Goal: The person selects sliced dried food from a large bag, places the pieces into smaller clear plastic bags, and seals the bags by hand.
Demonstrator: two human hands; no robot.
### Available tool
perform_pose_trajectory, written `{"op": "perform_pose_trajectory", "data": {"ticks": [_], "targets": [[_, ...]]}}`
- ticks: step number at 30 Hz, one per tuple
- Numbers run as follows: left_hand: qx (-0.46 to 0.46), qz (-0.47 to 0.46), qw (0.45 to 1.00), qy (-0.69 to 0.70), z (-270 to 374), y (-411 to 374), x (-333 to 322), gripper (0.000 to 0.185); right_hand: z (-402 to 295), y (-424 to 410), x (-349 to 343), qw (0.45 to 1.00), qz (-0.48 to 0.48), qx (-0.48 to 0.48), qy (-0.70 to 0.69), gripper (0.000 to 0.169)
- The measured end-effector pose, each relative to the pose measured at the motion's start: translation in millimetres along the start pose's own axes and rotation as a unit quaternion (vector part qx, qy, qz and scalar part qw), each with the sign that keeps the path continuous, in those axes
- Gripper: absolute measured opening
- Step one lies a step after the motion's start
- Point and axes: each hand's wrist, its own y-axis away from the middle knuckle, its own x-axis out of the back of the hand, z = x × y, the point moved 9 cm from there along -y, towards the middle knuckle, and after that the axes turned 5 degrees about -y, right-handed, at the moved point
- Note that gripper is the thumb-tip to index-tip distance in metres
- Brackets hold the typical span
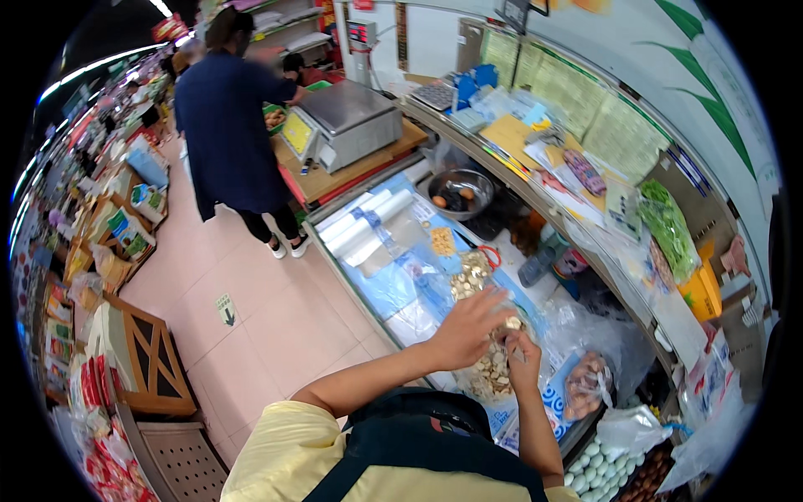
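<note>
My left hand [467, 329] is spread, palm down, over the upper part of a clear plastic bag of pale dried slices [492, 376]. Close beside it, my right hand [524, 357] has its fingers closed on the bag's gathered plastic; the exact grip is partly hidden. A second bag of similar slices [469, 276] lies just beyond my left hand. Past that are a small pack of yellowish pieces [442, 241] and red-handled scissors [490, 256]. Rolls of clear plastic bags [370, 223] rest at the counter's far left.
A weighing scale [351, 119] stands beyond the counter, with a person in dark blue [229, 132] beside it. A metal bowl [461, 193] holds eggs. At right are a cluttered shelf [502, 157], a dark bottle [536, 267], a bag of brownish items [584, 386] and pale eggs [596, 467].
</note>
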Motion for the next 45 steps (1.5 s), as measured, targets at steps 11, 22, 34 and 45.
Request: {"op": "perform_pose_trajectory", "data": {"ticks": [11, 22, 34, 45], "targets": [[-0.012, -0.069, 0.996, -0.052, -21, 24, -32, 0.023, 19, -7, -32, 0.987, -0.116, -0.099, -0.045, 0.014], [0.073, -0.052, 0.996, 0.022, -47, 40, -42, 0.016, 8, -5, -38, 0.973, -0.051, -0.112, -0.193, 0.009], [0.138, 0.018, 0.99, 0.034, -49, 41, -17, 0.015, 2, -7, -35, 0.995, -0.046, -0.087, -0.027, 0.017], [0.229, -0.007, 0.967, 0.115, -55, 43, -32, 0.016, -7, 8, -60, 0.988, -0.048, -0.088, -0.121, 0.023]]}}
